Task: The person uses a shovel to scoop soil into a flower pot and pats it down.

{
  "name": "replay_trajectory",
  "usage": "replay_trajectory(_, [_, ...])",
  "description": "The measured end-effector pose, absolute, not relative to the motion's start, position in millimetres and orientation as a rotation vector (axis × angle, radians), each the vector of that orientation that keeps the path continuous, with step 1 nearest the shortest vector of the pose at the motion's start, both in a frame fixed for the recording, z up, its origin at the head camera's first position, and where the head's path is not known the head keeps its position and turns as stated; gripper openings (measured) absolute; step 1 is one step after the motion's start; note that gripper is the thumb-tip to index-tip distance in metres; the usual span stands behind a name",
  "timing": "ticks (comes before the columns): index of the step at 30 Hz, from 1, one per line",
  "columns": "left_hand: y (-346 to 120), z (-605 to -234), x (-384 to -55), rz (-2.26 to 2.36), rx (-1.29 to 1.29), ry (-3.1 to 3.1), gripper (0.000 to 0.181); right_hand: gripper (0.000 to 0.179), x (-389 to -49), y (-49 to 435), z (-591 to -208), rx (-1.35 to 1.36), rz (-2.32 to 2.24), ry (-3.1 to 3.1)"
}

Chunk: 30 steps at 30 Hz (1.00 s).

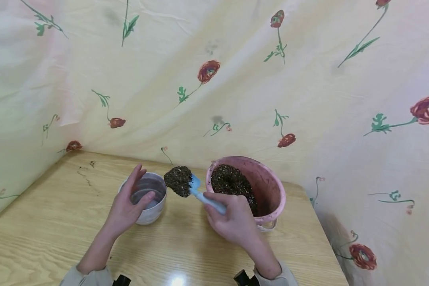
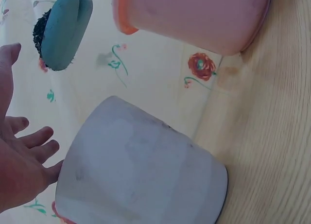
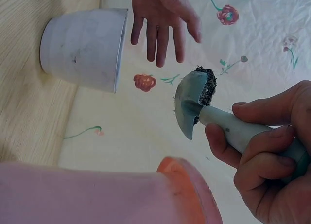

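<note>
My right hand [image 1: 237, 222] grips the handle of a small blue garden trowel [image 1: 208, 201]. A heap of dark soil [image 1: 178, 181] fills the trowel's blade, which is held in the air between two containers. My left hand [image 1: 126, 208] is over the near left side of a greyish-white flower pot [image 1: 151, 215], thumb and fingers spread and relaxed. In the left wrist view one finger appears at the edge of the pot [image 2: 141, 165]; whether it touches cannot be told. The visible inside of the pot shows bare ribbed walls.
A pink bucket [image 1: 278, 190] stands at the right, partly filled with dark potting soil [image 1: 232, 180], its handle [image 1: 269, 227] hanging down in front. Dark crumbs [image 1: 92, 163] lie on the wooden table [image 1: 50, 222]. Flower-printed cloth [image 1: 157, 71] hangs behind and along both sides.
</note>
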<state>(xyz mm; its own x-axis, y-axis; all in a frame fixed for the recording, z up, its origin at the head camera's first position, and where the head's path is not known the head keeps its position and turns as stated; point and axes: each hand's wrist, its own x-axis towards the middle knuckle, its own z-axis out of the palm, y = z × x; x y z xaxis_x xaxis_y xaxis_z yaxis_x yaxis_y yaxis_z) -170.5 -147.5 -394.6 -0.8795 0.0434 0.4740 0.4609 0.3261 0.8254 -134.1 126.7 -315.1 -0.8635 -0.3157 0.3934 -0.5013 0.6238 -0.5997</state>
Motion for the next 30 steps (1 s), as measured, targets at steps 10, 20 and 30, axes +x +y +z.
replay_trajectory(10, [-158,-400,-171,-1.460,-0.327,-2.220,0.052,0.025,-134,112,-317,0.657,1.147,-2.699])
replay_trajectory(20, [-167,-408,-173,-1.462,-0.200,-2.229,0.044,0.028,-136,96,-323,0.656,1.236,-2.749])
replay_trajectory(30, [-174,-413,-177,-1.500,-0.068,-2.250,0.046,0.028,-145,83,-335,0.669,1.245,-2.759])
